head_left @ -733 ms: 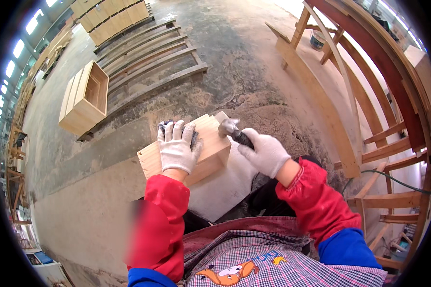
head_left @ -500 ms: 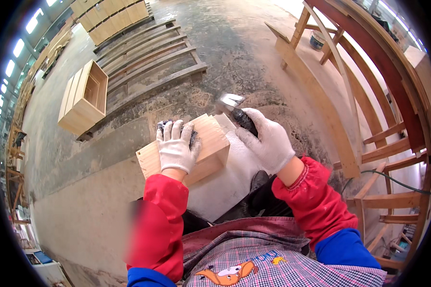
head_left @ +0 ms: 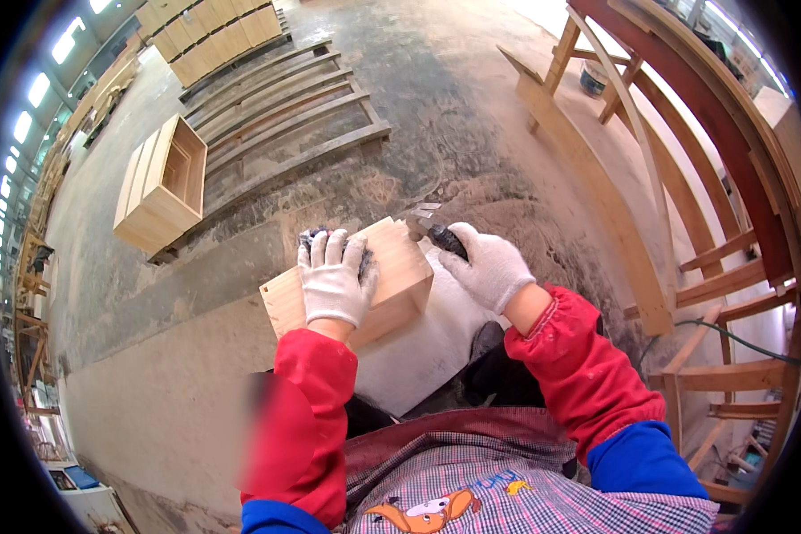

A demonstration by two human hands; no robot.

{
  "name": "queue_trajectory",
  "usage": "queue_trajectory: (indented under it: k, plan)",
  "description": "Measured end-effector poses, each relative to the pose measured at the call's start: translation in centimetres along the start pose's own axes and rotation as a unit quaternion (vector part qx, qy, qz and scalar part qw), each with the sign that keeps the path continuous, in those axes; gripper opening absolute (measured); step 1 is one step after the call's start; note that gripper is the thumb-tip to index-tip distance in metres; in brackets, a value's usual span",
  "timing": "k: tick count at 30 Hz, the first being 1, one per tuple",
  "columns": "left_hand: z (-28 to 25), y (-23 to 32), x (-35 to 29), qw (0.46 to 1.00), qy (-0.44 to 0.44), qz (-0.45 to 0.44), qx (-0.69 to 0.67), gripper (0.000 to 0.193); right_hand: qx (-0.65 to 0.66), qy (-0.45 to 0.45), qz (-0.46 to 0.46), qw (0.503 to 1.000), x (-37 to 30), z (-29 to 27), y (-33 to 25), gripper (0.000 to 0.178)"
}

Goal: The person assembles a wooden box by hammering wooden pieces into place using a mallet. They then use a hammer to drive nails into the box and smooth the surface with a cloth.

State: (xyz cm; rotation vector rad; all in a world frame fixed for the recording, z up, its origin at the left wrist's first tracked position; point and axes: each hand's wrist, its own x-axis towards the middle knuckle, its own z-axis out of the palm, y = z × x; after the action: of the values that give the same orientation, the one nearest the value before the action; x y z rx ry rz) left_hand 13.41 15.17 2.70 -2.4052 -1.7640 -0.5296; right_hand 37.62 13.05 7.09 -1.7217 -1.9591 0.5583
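Note:
My left hand (head_left: 335, 282), in a white glove, lies on top of a pale wooden box (head_left: 396, 258) with its fingers stretched out. Dark patches of something show beside and beneath its fingers; I cannot make out what they are. A claw hammer (head_left: 442, 238) is in my gloved right hand (head_left: 489, 267), which is wrapped round its black handle. The metal head is at the box's far right corner, slightly blurred; whether it touches the wood I cannot tell. Jagged joint edges show at that end. Beneath the box is a whitish work surface (head_left: 461, 311).
Ahead to the left, an open wooden box (head_left: 162, 187) sits by a slatted pallet (head_left: 298, 147). Stacked boxes (head_left: 209, 36) stand farther back. To the right are a leaning plank (head_left: 587, 187), a wooden frame (head_left: 730, 374) and a green hose (head_left: 739, 340).
My right hand has brought the hammer down and slightly left, its head now at the box's corner. My left hand keeps its place on the box. The whole view has shifted a little.

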Motion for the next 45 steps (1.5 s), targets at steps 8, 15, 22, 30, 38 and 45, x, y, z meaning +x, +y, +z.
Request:
queue_trajectory:
  k: [8,15,22,30,38,45]
  plan:
    - [-0.1,0.1,0.0,1.0,0.001,0.001,0.001,0.045,0.038,0.047,-0.015,0.998,0.9,0.4,-1.3,0.034]
    - [0.0,-0.1,-0.1,1.0,0.005,-0.004,-0.004,0.045,0.058,0.093,-0.046,0.993,2.4,0.0,-0.9,0.037]
    - [0.2,-0.4,-0.2,0.998,0.045,0.01,-0.032,0.034,0.024,-0.011,0.008,1.0,0.2,0.1,0.8,0.032]
    - [-2.7,1.6,-1.3,0.949,0.214,0.136,-0.185,0.029,0.235,0.03,0.105,0.966,-2.0,0.1,7.2,0.031]
    - [-2.7,9.4,-9.3,0.9,-0.112,0.028,-0.419,0.017,0.4,-0.029,0.298,0.866,-1.0,0.5,5.9,0.031]
    - [9.6,3.0,-14.4,0.851,-0.279,-0.271,-0.353,0.063,0.298,-0.104,0.044,0.948,-2.9,3.6,2.3,0.039]
